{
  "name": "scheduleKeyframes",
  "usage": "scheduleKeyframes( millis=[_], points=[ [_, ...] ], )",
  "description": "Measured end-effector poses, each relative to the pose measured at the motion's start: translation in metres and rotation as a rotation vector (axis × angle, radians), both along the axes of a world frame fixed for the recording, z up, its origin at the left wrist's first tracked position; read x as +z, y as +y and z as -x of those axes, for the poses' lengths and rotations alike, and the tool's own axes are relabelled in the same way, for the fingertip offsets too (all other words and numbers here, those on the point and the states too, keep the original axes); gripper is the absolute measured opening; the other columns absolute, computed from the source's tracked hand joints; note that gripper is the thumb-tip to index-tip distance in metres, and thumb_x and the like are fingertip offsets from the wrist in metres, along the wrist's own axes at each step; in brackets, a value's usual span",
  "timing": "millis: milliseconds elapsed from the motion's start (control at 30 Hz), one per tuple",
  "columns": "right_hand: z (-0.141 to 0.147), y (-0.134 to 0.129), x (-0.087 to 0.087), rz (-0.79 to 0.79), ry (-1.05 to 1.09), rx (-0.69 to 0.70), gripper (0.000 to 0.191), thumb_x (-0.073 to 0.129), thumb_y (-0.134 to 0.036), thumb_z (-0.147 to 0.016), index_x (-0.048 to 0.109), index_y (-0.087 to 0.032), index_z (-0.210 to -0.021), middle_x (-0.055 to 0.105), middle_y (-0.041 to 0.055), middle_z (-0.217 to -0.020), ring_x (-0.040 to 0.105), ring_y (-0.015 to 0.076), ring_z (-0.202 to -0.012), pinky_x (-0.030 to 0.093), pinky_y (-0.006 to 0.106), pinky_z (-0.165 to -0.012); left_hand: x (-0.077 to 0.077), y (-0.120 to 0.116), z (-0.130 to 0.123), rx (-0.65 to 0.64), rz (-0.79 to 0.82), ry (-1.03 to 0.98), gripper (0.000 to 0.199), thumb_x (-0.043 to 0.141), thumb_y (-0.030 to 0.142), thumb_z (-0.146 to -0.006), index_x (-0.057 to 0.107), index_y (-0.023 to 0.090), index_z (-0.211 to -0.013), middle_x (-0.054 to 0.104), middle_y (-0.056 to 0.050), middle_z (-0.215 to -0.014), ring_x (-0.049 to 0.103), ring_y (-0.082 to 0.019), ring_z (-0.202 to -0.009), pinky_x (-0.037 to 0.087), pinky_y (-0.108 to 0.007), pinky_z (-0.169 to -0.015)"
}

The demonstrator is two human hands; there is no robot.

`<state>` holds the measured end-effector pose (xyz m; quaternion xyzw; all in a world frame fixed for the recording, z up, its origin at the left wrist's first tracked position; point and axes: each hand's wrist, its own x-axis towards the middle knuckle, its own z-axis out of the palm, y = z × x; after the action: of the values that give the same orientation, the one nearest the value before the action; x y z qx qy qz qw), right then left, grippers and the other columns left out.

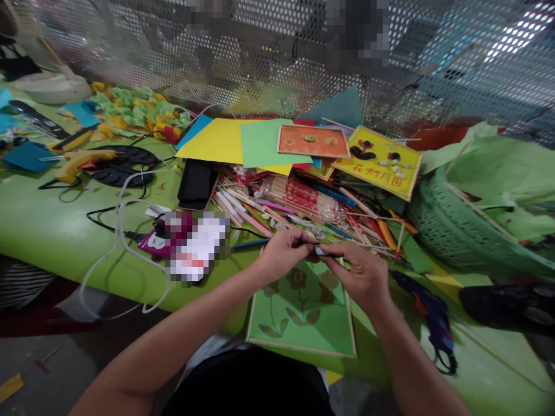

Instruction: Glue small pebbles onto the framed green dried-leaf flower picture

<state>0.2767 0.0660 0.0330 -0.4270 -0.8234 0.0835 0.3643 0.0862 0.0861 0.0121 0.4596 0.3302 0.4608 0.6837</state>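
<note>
My left hand point(287, 252) and my right hand point(363, 273) meet over the top edge of a green card. Fingers of both are pinched around a small dark and silver piece point(321, 250), too small and covered to name. Beneath my hands lies the green card picture point(310, 335), framed with thin sticks and decorated with brownish flowers, stems and leaves. Its upper part is partly hidden by my hands. Beyond them is a pile of sticks and pens around a plastic-wrapped bundle of wooden sticks point(299, 196).
Right of the card lies a dark blue glue gun point(427, 306), near a green basket point(459, 225). A framed orange card point(299, 147) and yellow card point(396, 173) rest on coloured paper. Leftward are a phone point(202, 248), a white cable point(119, 231) and a yellow glue gun point(71, 163).
</note>
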Motion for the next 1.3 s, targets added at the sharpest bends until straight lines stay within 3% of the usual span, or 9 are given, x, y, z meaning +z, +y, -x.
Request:
scheduleKeyframes(
  millis=[167,300,667,900,1300],
  points=[
    [-0.0020,0.0011,0.0011,0.068,0.053,-0.015,0.011,0.071,-0.023,-0.086,0.072,-0.024,-0.097,0.077,0.0021,-0.089,0.073,0.0190,-0.080,0.057,0.031,-0.074,0.0003,0.0023,0.0025,-0.034,0.011,-0.029,0.020,0.076,0.028,-0.076,0.068,0.011,-0.083,0.070,-0.003,-0.071,0.069,-0.014,-0.068,0.055,-0.027,-0.071],
    [-0.0026,0.0011,0.0023,0.097,0.072,-0.026,0.011,0.071,-0.022,-0.086,0.073,-0.024,-0.097,0.077,0.0017,-0.089,0.073,0.0184,-0.079,0.057,0.030,-0.073,0.0014,0.0041,0.0053,-0.070,-0.041,0.068,0.025,0.077,0.032,-0.077,0.069,0.011,-0.085,0.071,-0.004,-0.073,0.067,-0.013,-0.070,0.052,-0.025,-0.070],
    [-0.0021,0.0002,-0.0024,0.097,0.047,-0.007,0.013,0.071,-0.023,-0.086,0.073,-0.024,-0.099,0.077,0.0013,-0.091,0.073,0.0183,-0.082,0.056,0.030,-0.075,-0.0028,0.0002,0.0047,-0.022,-0.183,0.221,0.014,0.066,0.027,-0.084,0.066,0.013,-0.085,0.070,-0.005,-0.074,0.067,-0.015,-0.070,0.052,-0.026,-0.070],
    [-0.0014,0.0004,-0.0003,0.113,0.037,-0.038,0.012,0.070,-0.027,-0.087,0.074,-0.024,-0.098,0.078,0.0020,-0.088,0.073,0.0200,-0.080,0.057,0.033,-0.074,0.0026,-0.0014,0.0061,0.005,-0.260,0.308,0.012,0.058,0.023,-0.087,0.065,0.015,-0.083,0.069,-0.004,-0.072,0.067,-0.015,-0.070,0.052,-0.025,-0.069],
    [0.0011,-0.0013,0.0028,0.023,-0.014,-0.011,0.014,0.067,-0.024,-0.089,0.074,-0.027,-0.100,0.078,0.0018,-0.090,0.074,0.0210,-0.081,0.059,0.033,-0.073,0.0004,0.0029,0.0031,-0.045,-0.079,0.131,0.015,0.071,0.025,-0.080,0.065,0.011,-0.082,0.069,-0.004,-0.070,0.066,-0.014,-0.067,0.052,-0.026,-0.069]
  ],
)
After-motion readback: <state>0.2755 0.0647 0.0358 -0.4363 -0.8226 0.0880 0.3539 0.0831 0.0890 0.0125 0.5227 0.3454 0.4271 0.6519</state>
